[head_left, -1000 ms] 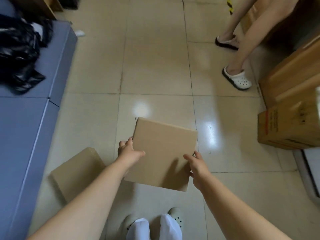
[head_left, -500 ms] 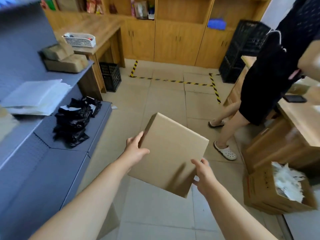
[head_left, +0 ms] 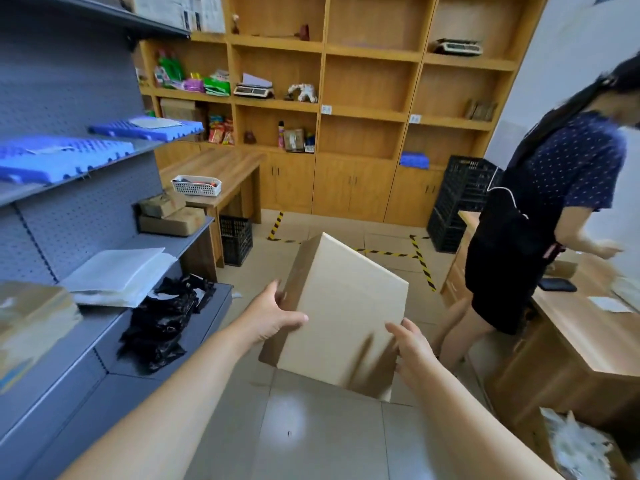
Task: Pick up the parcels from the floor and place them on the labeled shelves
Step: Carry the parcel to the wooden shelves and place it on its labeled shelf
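Note:
A plain brown cardboard parcel hangs in front of me, tilted, above the tiled floor. My left hand grips its left edge, thumb on top. My right hand holds its lower right corner. The grey metal shelves stand to my left. They carry white padded envelopes, black plastic bags, two brown parcels and blue mats.
A person in a dark dress stands at right beside a wooden counter. An open carton with white filling sits at lower right. Wooden wall shelves, a desk and black crates fill the back.
I have risen from the floor with the parcel in both hands. The view swung up from the tiles to the shelves and room. The second parcel on the floor is out of view.

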Demonstrator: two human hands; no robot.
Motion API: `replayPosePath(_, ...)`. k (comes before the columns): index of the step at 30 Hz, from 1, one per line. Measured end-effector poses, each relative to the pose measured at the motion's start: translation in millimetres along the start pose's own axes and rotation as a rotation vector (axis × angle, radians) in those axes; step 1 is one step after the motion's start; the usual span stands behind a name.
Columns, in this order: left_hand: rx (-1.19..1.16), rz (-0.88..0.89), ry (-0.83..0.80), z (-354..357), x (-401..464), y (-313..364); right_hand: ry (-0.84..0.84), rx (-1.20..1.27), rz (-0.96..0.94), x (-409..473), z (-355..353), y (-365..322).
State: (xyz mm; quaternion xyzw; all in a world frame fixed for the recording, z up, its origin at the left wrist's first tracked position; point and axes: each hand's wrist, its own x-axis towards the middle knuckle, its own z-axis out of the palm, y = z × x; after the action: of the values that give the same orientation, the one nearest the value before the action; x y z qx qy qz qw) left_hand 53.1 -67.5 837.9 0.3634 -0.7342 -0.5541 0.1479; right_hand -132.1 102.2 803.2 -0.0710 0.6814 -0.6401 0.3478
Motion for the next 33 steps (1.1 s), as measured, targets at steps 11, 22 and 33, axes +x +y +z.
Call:
replayPosePath(11,0.256,0.082,0.184,23.0,-25.2,35.9,-0.24,-0.348,-0.189,-54.3,57.3,-37.6)
replayPosePath(22,0.321,0.27,0.048,47.3,-44.5,53.4,-0.261,-0.08,-0.176,-64.7,42.3,-40.1)
replayPosePath(33,0.272,0.302,0.023,62.2,-56.7,67.2,0.012,-0.33,-0.327,-57.0,44.9,-41.4)
